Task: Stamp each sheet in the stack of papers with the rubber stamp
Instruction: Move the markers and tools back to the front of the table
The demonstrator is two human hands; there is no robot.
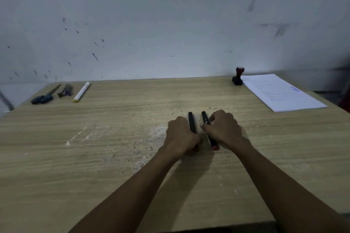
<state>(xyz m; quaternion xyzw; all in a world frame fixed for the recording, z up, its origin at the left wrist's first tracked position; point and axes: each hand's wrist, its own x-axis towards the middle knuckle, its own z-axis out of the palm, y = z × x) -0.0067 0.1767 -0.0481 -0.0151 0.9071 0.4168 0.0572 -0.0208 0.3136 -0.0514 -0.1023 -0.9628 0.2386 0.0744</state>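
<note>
Wooden table (94, 157) with pale streaked grain, set against a grey-white wall (151, 15) flecked with dark marks; light scuffs and specks roughen the tabletop around its middle. The room is dim.

Far right corner: paper stack (282, 92), the top sheet printed with faint lines and bearing a blue mark near its right edge. The stamp (238, 76), black base and red-topped handle, stands upright just beside the stack's far left corner.

Far left: a dark blue-handled tool (44, 96), a bundle of small dark items (65, 91) too blurred to identify, and a white marker (81, 91) with a yellow near end, all lying side by side.

Centre: two black markers with red near ends lie roughly parallel. The left hand (180, 136) curls around the left marker (191, 123), covering its near half. The right hand (223, 128) pinches the right marker (205, 119) with thumb and fingers; its lower shaft shows below the hand.

Both hands are well apart from stamp and stack. A dark shape at the far right edge is cut off and unreadable, as is a grey object at the left edge.
</note>
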